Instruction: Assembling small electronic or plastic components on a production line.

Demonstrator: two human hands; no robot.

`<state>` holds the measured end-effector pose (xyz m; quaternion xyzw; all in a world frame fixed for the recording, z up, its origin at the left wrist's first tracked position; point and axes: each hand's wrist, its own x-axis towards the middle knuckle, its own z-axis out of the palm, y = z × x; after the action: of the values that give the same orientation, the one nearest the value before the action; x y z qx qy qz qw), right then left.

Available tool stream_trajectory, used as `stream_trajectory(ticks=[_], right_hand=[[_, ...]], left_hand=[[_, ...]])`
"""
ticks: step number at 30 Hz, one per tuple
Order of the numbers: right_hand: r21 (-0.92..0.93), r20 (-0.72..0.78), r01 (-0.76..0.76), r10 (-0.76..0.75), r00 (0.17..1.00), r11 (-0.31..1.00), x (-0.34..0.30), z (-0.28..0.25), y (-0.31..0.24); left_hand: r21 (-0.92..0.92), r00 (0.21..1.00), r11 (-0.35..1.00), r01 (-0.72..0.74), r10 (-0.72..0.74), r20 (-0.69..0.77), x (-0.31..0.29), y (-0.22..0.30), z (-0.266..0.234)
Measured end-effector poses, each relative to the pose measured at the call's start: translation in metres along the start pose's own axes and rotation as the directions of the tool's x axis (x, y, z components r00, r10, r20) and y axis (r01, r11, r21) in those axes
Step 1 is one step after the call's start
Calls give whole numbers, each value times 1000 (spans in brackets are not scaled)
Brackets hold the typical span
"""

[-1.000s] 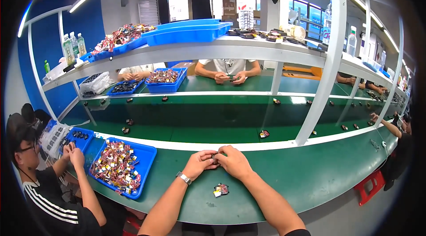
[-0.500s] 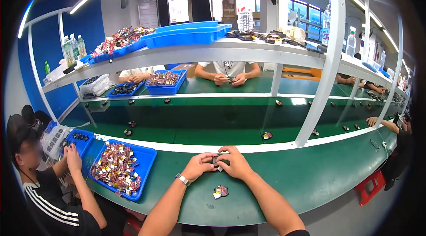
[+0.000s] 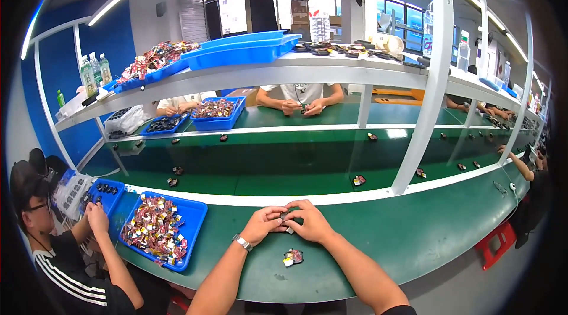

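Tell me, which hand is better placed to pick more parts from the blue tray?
Probably the left hand. The blue tray lies on its side of the bench, while the right hand is farther away. Both hands now grip one small dark part.

A small dark part (image 3: 288,217) sits pinched between the fingertips of the left hand (image 3: 264,224) and the right hand (image 3: 310,221), held just above the green bench (image 3: 414,238); the fingers cover most of it, so its shape is hard to tell (a pale corner shows at its lower edge). A second small piece (image 3: 293,257), dark with red and yellow patches, lies flat on the bench just in front of both hands, touching neither.
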<state>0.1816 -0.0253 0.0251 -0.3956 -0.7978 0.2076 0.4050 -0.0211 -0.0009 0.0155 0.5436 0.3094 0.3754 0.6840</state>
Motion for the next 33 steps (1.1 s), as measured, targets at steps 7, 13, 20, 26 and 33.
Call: stream_trajectory(ticks=[7, 13, 20, 26, 33], right_hand=[[-19, -88, -23, 22, 996, 1000, 0, 8, -3], [19, -109, -67, 69, 992, 998, -1, 12, 1], [34, -172, -84, 88, 981, 996, -3, 21, 2], [301, -100, -218, 258, 961, 928, -2, 26, 9], [88, -160, -75, 88, 983, 993, -1, 25, -1]], left_hand=[[-6, 1000, 1000, -8, 8, 9, 1, -3, -3], [-24, 1000, 1000, -14, 14, 2, 1, -3, -3], [-50, 1000, 998, -25, 24, -14, 1, -6, -4], [-37, 999, 999, -24, 23, -45, 0, -2, 1], [-29, 996, 997, -73, 71, -54, 0, -6, -4]])
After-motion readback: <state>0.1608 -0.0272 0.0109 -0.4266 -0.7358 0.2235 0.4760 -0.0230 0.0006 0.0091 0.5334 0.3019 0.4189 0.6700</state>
